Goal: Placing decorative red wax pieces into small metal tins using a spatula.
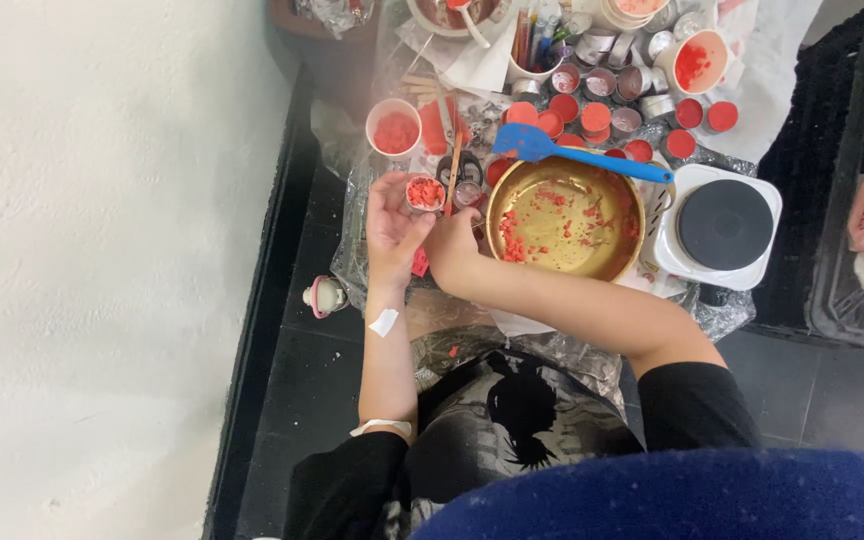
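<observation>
My left hand (pixel 390 225) holds a small round metal tin (pixel 425 192) filled with red wax bits. Close beside it, my right hand (pixel 450 245) grips a thin wooden stick (pixel 453 172) that points up past the tin. Just right of both hands stands a gold metal bowl (pixel 628 235) with red bits scattered inside. A blue spatula (pixel 577 157) lies across the bowl's far rim.
A white single hot plate (pixel 724 225) stands right of the bowl. A paper cup of red bits (pixel 393 127) and several small tins and red lids (pixel 612 105) crowd the far side. A small candle holder (pixel 325 296) sits left on the dark floor, by a white wall (pixel 102 250).
</observation>
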